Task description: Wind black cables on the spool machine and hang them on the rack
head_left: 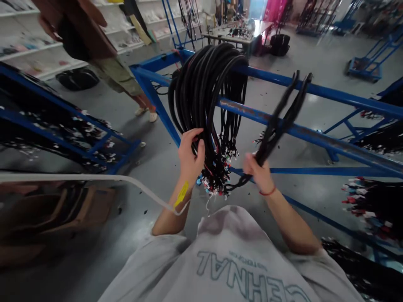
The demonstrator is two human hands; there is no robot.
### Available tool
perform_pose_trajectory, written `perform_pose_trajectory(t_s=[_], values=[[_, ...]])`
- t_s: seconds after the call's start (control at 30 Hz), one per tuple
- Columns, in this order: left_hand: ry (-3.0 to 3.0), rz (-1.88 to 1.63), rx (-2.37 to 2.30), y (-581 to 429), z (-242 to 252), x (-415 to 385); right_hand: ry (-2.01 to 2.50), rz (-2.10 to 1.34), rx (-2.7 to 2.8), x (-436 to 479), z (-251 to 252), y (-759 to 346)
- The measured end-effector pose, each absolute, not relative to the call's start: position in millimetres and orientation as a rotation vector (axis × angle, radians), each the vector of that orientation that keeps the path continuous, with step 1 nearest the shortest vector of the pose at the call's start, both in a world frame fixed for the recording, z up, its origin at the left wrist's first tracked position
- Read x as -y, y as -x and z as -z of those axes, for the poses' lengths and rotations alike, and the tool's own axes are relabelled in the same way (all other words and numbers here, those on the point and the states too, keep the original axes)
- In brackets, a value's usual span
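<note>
Thick black cable harnesses (204,79) hang in a bundle over the blue rack's two rails, with small white, red and blue connectors (217,180) at their lower ends. My left hand (192,153) is at the near side of this bundle, its thumb and fingers apart and curved around nothing. To the right, my right hand (258,170) is closed around a folded black harness (278,121), which slants up across the near rail. A yellow label (181,194) and a white cord are at my left wrist, and a red band circles my right wrist.
The blue rack (330,144) spans the middle and right. A person (91,46) stands at upper left by white shelves (56,65). Another loaded rack (103,144) is at left, above cardboard boxes (97,205). More harnesses (378,205) hang at right. A table (245,37) stands behind.
</note>
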State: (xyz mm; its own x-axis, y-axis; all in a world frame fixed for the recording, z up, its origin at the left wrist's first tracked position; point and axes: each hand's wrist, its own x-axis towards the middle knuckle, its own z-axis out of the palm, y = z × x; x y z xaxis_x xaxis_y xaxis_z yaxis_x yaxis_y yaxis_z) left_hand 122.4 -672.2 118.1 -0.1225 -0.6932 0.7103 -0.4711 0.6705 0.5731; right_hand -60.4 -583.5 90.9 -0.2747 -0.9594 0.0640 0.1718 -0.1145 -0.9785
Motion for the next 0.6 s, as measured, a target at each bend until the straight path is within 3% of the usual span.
perform_pose_trajectory(t_s=[0.23, 0.43, 0.6], values=[[-1.025, 0.175, 1.754, -104, -122, 661, 0.820, 1.917, -1.552, 462, -124, 135], [-1.027, 0.304, 1.804, -93, -121, 646, 1.139, 1.634, -2.080, 412, -114, 139], [-1.212, 0.440, 1.906, -91, -126, 655, 1.078, 1.630, -2.156, 346, -87, 124]])
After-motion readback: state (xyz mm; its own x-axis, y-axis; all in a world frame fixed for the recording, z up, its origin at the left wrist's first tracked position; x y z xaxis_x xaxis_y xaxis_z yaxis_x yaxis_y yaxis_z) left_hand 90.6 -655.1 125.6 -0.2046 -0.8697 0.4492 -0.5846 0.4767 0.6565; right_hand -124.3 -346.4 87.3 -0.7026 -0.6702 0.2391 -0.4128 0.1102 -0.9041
